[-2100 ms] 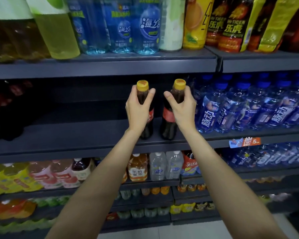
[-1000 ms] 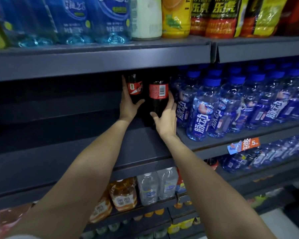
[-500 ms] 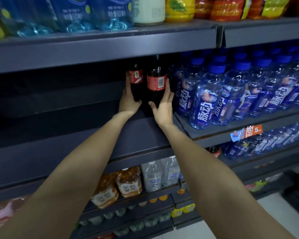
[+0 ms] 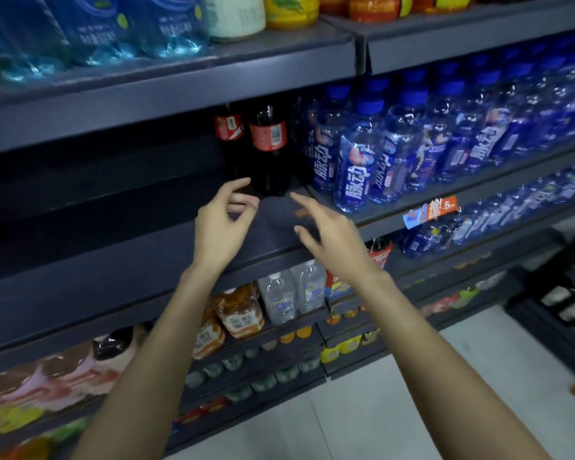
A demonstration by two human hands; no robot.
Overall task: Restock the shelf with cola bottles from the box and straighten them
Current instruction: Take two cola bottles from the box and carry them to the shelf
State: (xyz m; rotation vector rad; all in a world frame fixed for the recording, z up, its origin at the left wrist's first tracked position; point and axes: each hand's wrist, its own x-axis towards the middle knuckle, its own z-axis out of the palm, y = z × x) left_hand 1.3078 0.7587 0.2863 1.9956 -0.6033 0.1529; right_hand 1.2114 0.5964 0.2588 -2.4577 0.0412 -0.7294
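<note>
Nearest, at about 6 o'clock, two bare forearms rise toward the shelving. The left hand [image 4: 221, 224] has its fingers loosely curled and holds nothing; the right hand [image 4: 327, 235] is spread with fingers splayed, also empty, both hovering just short of the dark matte metal shelf [image 4: 113, 257], whose flat lip looks smooth and hard. Beyond the fingertips, near 12 o'clock, stand the two dark plastic cola bottles with red wrap labels [image 4: 268, 151], upright and side by side, touching or nearly so, their tops hidden behind the shelf above. The right one shows its barcode panel rather than the logo, so straightening looks unfinished. The bodies are tall, narrow and glossy; a careless brush from either hand could tip one into its neighbour or into the clear blue plastic drink bottles with blue caps [image 4: 362, 161] packed just beside them at 1 o'clock. The wide bare stretch of shelf at 10 o'clock gives a toppling bottle nothing to lean on. The box is not in view.
</note>
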